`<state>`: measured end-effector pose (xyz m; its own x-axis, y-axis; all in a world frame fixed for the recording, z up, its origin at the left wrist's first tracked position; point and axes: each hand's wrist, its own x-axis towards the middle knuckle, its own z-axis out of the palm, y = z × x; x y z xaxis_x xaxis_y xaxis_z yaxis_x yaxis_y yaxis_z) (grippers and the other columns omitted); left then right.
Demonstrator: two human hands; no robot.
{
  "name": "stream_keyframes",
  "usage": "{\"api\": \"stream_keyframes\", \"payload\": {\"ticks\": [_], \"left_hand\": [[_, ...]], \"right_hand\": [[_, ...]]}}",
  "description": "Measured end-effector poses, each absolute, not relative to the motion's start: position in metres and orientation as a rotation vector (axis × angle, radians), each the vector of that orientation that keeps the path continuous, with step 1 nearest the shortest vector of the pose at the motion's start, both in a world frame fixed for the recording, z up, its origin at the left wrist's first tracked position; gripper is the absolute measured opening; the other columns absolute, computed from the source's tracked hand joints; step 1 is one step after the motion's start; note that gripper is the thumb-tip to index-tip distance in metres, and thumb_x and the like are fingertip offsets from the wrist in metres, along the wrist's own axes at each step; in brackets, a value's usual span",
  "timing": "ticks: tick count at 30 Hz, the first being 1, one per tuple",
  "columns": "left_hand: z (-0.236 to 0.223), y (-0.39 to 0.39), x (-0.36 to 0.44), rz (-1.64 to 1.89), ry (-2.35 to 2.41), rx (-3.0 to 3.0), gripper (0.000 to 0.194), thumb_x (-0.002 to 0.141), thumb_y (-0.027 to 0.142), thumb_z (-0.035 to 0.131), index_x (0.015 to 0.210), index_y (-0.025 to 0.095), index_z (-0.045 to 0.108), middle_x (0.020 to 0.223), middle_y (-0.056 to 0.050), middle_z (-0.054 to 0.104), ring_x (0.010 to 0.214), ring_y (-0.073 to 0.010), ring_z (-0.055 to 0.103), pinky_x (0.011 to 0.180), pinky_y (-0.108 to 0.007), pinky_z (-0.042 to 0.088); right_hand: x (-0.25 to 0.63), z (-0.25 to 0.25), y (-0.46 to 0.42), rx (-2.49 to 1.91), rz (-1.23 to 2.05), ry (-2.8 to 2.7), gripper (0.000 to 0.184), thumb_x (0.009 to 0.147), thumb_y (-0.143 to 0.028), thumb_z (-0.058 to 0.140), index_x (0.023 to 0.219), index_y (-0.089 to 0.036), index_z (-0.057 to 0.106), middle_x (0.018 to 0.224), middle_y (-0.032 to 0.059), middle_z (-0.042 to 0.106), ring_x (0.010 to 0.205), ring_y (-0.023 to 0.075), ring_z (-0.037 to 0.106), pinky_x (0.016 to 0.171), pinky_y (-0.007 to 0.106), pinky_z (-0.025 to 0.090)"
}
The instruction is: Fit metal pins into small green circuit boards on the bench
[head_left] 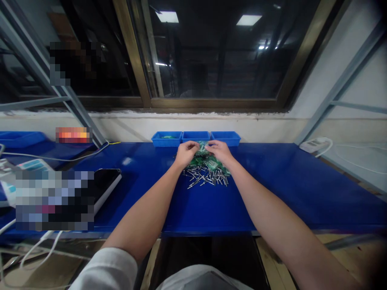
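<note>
Under left hand [186, 154] and right hand [220, 152], blind rivets [207, 176] lie heaped.

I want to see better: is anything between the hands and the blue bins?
Nothing visible. The left hand and right hand are at the green pieces, just in front of the three blue bins; the metal rivets lie nearer the person.

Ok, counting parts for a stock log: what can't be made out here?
Head view:
What the left hand and right hand pinch: hidden by them.
Silver metal rivets' count: too small, heaped.
Blue plastic bins' contents: hidden by front walls.
Object left on the blue bench: pixelated.
</note>
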<state>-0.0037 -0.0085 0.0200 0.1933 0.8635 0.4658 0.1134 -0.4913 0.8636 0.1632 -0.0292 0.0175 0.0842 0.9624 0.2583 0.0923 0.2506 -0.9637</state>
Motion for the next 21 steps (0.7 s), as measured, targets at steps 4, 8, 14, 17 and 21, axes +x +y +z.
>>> {"api": "stream_keyframes", "payload": {"ticks": [4,8,14,17,21], "left_hand": [[0.023,-0.004,-0.012,1.396,1.058,1.649,0.026,0.069,0.036,0.057,0.055,0.014,0.06,0.053,0.001,0.053,0.051,-0.0115,0.047,0.05,-0.023,0.037],[0.028,0.009,-0.019,1.509,1.089,1.463,0.026,0.069,0.035,0.056,0.058,0.013,0.061,0.05,0.001,0.051,0.046,-0.0095,0.044,0.045,-0.021,0.032],[0.031,0.024,-0.029,1.504,0.942,1.246,0.06,0.066,0.027,0.06,0.125,0.022,0.05,0.118,-0.009,0.055,0.074,-0.0143,0.062,0.05,-0.019,0.041],[0.028,0.024,-0.033,1.42,0.991,1.205,0.072,0.067,0.021,0.06,0.135,0.026,0.037,0.137,-0.012,0.037,0.084,-0.0175,0.064,0.05,-0.019,0.043],[0.024,0.023,-0.034,1.456,1.115,1.208,0.066,0.068,0.018,0.058,0.132,0.023,0.04,0.138,-0.013,0.036,0.087,-0.0183,0.064,0.051,-0.019,0.045]], "right_hand": [[0.165,0.018,-0.028,-1.127,0.892,-1.33,0.032,0.065,-0.042,0.068,0.083,-0.016,0.063,0.057,0.0017,0.063,0.05,0.0124,0.054,0.053,0.026,0.044],[0.165,0.018,-0.028,-1.154,0.845,-1.363,0.03,0.067,-0.043,0.067,0.081,-0.016,0.063,0.058,0.0021,0.063,0.051,0.0124,0.055,0.053,0.026,0.044],[0.168,0.014,-0.024,-1.202,0.781,-1.433,0.029,0.071,-0.041,0.063,0.085,-0.015,0.064,0.061,0.0033,0.065,0.056,0.0142,0.059,0.056,0.026,0.045],[0.169,0.012,-0.023,-1.23,0.726,-1.461,0.031,0.072,-0.042,0.062,0.087,-0.015,0.064,0.062,0.0041,0.066,0.061,0.0165,0.062,0.06,0.028,0.046],[0.169,0.013,-0.026,-1.267,0.658,-1.513,0.03,0.073,-0.042,0.06,0.088,-0.017,0.065,0.065,0.0046,0.067,0.065,0.0184,0.064,0.064,0.03,0.047]]}}
